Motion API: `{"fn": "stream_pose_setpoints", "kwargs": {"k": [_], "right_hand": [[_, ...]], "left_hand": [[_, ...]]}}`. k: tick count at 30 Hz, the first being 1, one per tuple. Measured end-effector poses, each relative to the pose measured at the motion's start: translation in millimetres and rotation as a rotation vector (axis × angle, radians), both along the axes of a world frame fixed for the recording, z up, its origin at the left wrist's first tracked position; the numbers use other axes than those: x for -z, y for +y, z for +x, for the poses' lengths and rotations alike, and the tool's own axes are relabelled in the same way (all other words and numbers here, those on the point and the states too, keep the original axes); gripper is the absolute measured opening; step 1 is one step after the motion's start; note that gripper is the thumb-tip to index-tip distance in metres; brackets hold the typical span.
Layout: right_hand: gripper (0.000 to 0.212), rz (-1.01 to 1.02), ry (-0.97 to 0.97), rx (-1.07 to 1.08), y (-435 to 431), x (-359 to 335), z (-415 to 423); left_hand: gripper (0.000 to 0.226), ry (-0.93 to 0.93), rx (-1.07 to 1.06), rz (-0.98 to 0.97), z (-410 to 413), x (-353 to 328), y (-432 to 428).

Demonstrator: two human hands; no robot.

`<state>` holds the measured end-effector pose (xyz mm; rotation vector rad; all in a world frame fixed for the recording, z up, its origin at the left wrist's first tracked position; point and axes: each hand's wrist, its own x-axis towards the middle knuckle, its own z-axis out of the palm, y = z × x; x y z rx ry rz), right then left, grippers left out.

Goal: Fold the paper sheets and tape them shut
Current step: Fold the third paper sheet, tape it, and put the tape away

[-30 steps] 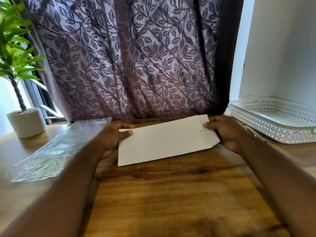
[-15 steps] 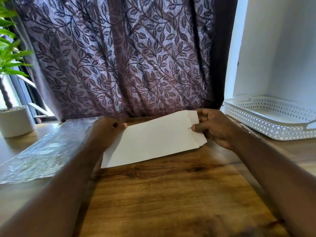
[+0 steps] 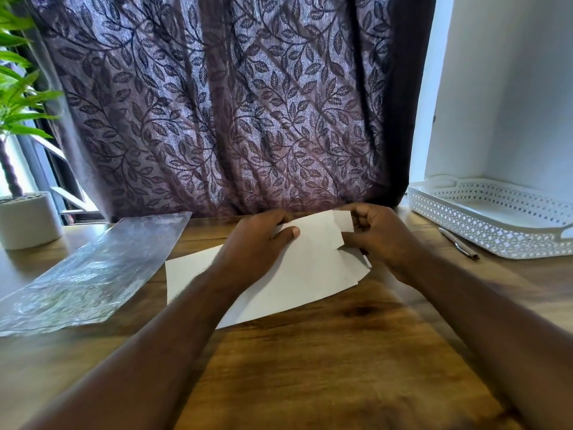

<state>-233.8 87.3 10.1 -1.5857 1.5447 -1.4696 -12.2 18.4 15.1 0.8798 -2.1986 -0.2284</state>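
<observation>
Wooden tabletop, brown grain, seen from above and behind two forearms. Two hands, both on one white paper sheet lying near the far middle of the tabletop. Left hand grips the sheet's far edge, thumb flat on top, fingers curled over the back. Right hand pinches the sheet's right end, fingers curled, where a small flap stands folded up. Layered edges show at that right end; cannot tell whether folds of one sheet or a second sheet beneath. The sheet's left and near edges lie flat and free on the wood, its left corner just beside one clear plastic bag, crinkled, lying flat and running on toward the left edge of the view. One pen to the right of the right hand, apart from it, just beside one white perforated tray in the far right corner against the white wall. One white pot with a green plant at the far left. One dark leaf-patterned curtain hangs along the tabletop's far edge, close behind the hands. Bare wood between the forearms and toward the near edge.
</observation>
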Motion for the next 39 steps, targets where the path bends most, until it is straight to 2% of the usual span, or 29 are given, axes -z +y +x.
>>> {"fn": "stream_pose_setpoints", "kwargs": {"k": [5,8,10,14,19,24,29,33,36,39], "right_hand": [[0.040,-0.085,0.323,0.358,-1,-6,4],[0.034,-0.103,0.371,0.395,3,-10,8],[0.030,-0.096,0.308,0.325,4,-9,10],[0.033,-0.082,0.066,0.211,6,-11,15],[0.016,0.046,-0.203,-0.013,9,-14,19],[0.026,0.126,-0.370,-0.093,9,-10,22],[0.028,0.250,-0.388,-0.111,12,-12,18],[0.017,0.381,-0.387,-0.220,15,-10,22],[0.032,0.440,-0.427,-0.333,16,-10,25],[0.038,0.493,-0.460,-0.403,17,-9,25]], "left_hand": [[0.020,-0.012,-0.034,-0.032,0,-4,2],[0.023,-0.034,-0.061,-0.043,0,-5,5],[0.023,-0.047,-0.082,-0.046,1,-7,8],[0.019,-0.046,-0.119,-0.038,2,-10,9],[0.014,-0.035,-0.122,-0.013,4,-10,7],[0.014,-0.039,-0.151,0.003,6,-13,6],[0.014,-0.083,-0.180,0.040,6,-13,7],[0.014,-0.123,-0.178,0.037,6,-12,8],[0.015,-0.137,-0.179,0.028,6,-14,8],[0.016,-0.126,-0.171,0.026,8,-17,8]]}}
